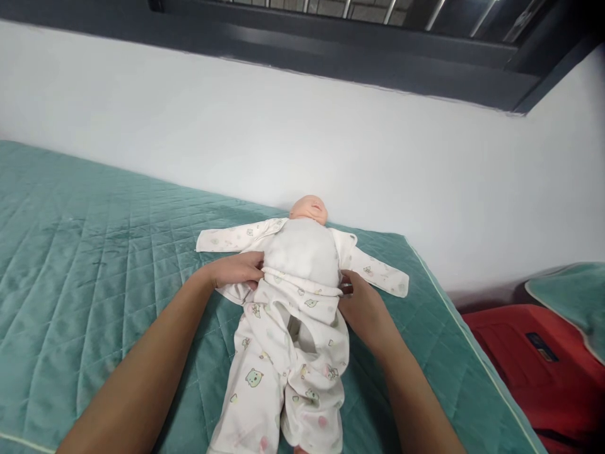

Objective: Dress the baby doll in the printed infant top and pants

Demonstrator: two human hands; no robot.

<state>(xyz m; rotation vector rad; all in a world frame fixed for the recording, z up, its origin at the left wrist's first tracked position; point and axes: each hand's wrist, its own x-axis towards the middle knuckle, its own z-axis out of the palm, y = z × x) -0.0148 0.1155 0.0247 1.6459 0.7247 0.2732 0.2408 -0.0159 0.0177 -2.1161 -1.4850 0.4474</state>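
A baby doll lies on its back on a green quilted bed, head toward the wall. It has a white cloth body and an open printed shirt spread under it. Printed white trousers cover its legs up to the waist. My left hand is closed on the trousers' waistband at the doll's left side in the picture. My right hand grips the waistband at the other side.
A white wall runs behind the bed, with a dark window frame above it. To the right of the bed stands a red object, partly under a green cloth.
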